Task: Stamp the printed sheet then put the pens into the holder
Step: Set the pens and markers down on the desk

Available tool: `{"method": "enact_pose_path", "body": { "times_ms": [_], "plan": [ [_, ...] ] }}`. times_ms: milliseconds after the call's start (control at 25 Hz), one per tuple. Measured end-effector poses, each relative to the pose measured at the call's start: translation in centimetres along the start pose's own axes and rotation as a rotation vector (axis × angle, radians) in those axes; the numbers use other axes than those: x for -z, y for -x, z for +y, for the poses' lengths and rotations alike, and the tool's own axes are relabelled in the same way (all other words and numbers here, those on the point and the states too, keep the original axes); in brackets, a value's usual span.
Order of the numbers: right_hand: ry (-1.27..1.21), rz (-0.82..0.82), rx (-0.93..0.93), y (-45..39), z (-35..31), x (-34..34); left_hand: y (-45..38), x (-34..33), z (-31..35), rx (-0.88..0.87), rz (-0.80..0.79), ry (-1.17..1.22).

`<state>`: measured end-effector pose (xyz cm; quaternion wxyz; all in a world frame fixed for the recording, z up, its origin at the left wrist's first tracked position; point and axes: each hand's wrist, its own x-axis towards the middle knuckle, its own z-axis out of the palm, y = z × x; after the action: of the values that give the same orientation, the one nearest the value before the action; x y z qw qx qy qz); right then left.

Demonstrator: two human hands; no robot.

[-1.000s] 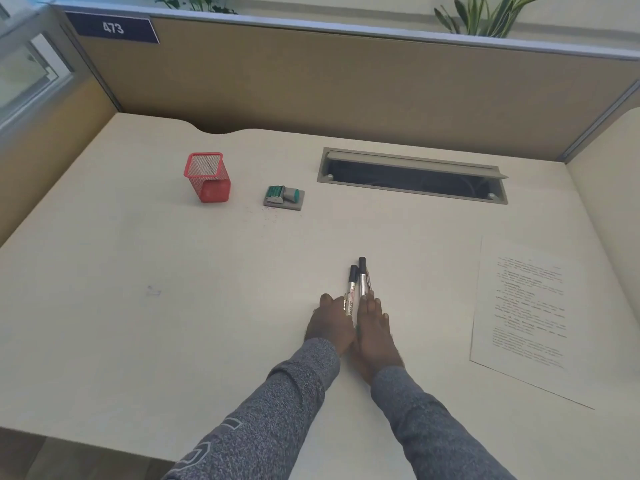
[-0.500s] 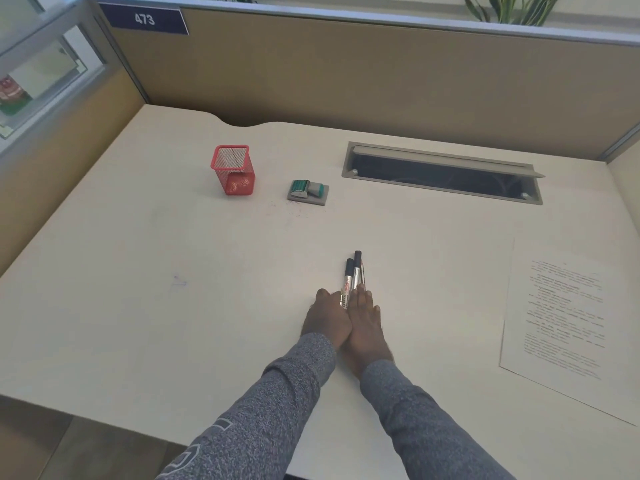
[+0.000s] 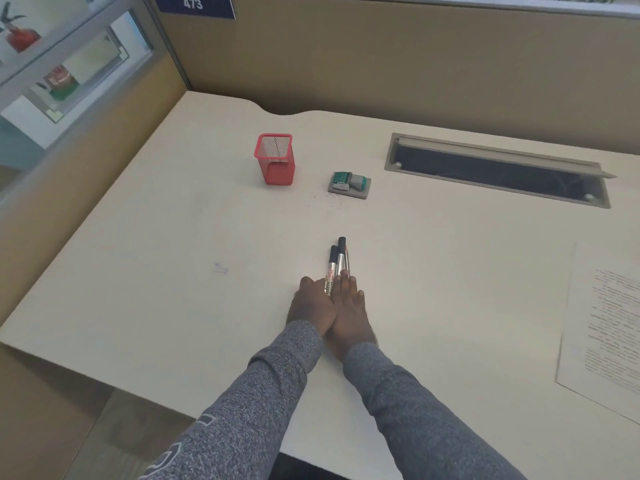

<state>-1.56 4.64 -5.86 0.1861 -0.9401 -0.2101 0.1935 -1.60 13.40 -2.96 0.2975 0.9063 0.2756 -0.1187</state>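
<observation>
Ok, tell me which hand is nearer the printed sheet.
Right. The right hand lies on the side toward the printed sheet at the desk's right edge; the left hand presses against it on the far side.

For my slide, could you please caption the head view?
Both hands press together on pens on desk; holder, stamp, sheet untouched.

On the desk (image 3: 145,271), the mesh pen holder (image 3: 275,159) is set toward the back left, upright. The stamp (image 3: 349,180) is placed just to its right, on a flat pad (image 3: 349,192). Behind and to the right of these, a cable tray opening (image 3: 495,171) is sunk into the desk. The printed sheet (image 3: 602,327) is laid at the right edge. In the middle, nearer the front, the pens (image 3: 336,263) are laid side by side, pointing away, with the left hand (image 3: 311,303) and right hand (image 3: 349,308) pressed together over their near ends.
</observation>
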Motion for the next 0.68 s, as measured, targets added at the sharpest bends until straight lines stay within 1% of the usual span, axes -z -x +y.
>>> {"method": "enact_pose_path", "body": {
  "times_ms": [440, 680],
  "plan": [
    [-0.004, -0.053, 0.124, -3.0, -8.1, -3.0, -1.8, 5.4, -7.2, 0.113, 0.066, -0.009],
    [-0.032, -0.075, 0.15, -3.9, -11.5, -4.1, -2.9, 7.8, -10.2, 0.134, 0.053, -0.003]
  ]
}}
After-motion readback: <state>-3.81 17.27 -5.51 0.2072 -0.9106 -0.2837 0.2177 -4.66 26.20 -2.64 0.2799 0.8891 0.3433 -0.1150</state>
